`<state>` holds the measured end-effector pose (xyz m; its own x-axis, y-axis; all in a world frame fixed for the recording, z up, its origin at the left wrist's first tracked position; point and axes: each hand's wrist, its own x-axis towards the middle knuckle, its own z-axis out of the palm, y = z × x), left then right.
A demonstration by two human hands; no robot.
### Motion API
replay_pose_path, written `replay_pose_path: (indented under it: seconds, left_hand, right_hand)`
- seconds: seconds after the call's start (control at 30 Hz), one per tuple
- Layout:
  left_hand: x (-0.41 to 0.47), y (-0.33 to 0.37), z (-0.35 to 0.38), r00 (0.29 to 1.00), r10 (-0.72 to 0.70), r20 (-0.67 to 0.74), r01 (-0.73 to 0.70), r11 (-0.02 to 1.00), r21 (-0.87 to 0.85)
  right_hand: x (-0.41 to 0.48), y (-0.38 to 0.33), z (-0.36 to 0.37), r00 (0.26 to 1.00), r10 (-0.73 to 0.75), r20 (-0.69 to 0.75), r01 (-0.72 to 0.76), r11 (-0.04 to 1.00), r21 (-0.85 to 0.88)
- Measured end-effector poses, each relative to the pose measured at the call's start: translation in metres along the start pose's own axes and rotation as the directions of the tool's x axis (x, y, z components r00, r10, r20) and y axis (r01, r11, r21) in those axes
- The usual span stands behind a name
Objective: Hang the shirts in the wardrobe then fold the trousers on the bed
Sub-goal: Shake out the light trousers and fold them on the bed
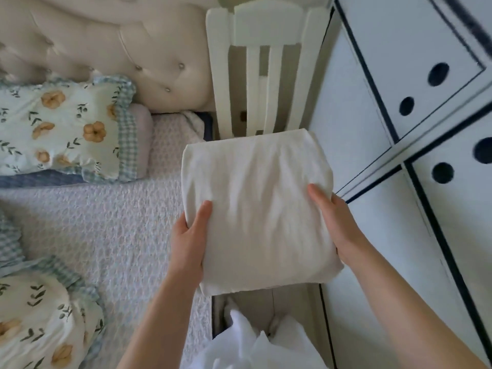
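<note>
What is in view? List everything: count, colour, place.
cloth: one, white, folded, over the bed's right edge
pillows: two, floral with check trim, left on the bed
bed: one, pale lilac cover, left
headboard: one, beige, tufted, top left
slatted frame: one, white, top centre
wardrobe: one, white with dark trim, right
loose fabric: one, white, bottom centre
hands: two; left hand and right hand grip the cloth's sides

— Cream-white, that folded garment (255, 209), plain all over.
— The pillow (61, 129): orange flowers, green leaves, blue gingham edge. Pale lilac bedspread (106, 222), white wardrobe (359, 129), navy lines and dots.
</note>
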<state>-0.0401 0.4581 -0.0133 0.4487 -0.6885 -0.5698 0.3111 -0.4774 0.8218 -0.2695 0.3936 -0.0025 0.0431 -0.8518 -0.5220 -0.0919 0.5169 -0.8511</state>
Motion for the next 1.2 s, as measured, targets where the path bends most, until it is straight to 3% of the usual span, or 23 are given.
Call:
replay_pose_path:
  seconds: [0.4, 0.77, 1.2]
  left_hand:
    - [-0.047, -0.018, 0.057, 0.977, 0.002, 0.213, -0.032, 0.99, 0.136]
    - [-0.072, -0.027, 0.058, 0.895, 0.012, 0.446, -0.195, 0.91, 0.367]
    - [-0.163, -0.088, 0.039, 0.823, -0.007, 0.569, -0.3, 0.844, 0.444]
  right_hand:
    - [-0.078, 0.033, -0.078, 0.966, 0.048, -0.253, -0.014, 0.991, 0.134]
    - [-0.17, 0.095, -0.061, 0.792, 0.148, -0.593, 0.015, 0.965, 0.261]
    - [-0.292, 0.172, -0.073, 0.681, 0.121, -0.722, 0.098, 0.963, 0.253]
